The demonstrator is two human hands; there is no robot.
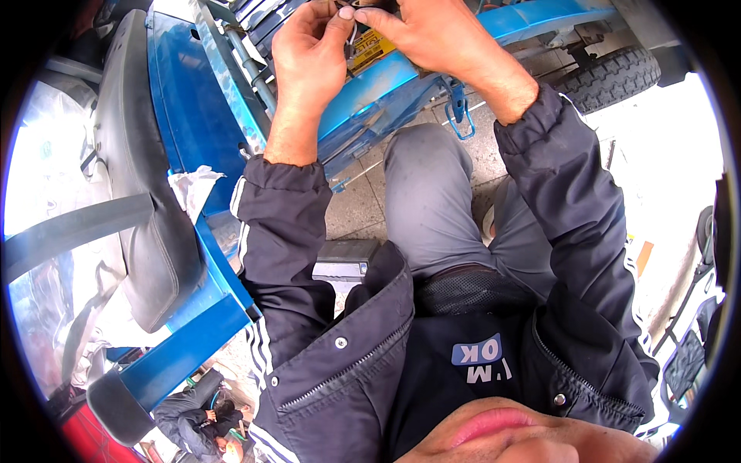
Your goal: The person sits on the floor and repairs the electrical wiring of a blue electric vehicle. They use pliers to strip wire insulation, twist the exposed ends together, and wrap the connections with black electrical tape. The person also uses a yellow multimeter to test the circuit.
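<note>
At the top of the view my left hand [312, 54] and my right hand [440, 38] meet with thumb tips nearly touching. Both are closed in a pinch. A thin pale wire [353, 35] hangs from between the fingertips; its upper part is hidden by the fingers. Just beneath it lies a yellow label [372, 51] on a dark box-like part inside the blue metal frame [378, 83]. Part of whatever the fingers grip is cut off by the top edge.
A black padded seat [131, 154] stands at left beside a blue panel [189, 85]. A blue bar with a black end [174, 351] juts out below it. A tyre [610, 79] is at upper right. A dark box [343, 258] sits on the tiled floor. Another person [193, 420] is at lower left.
</note>
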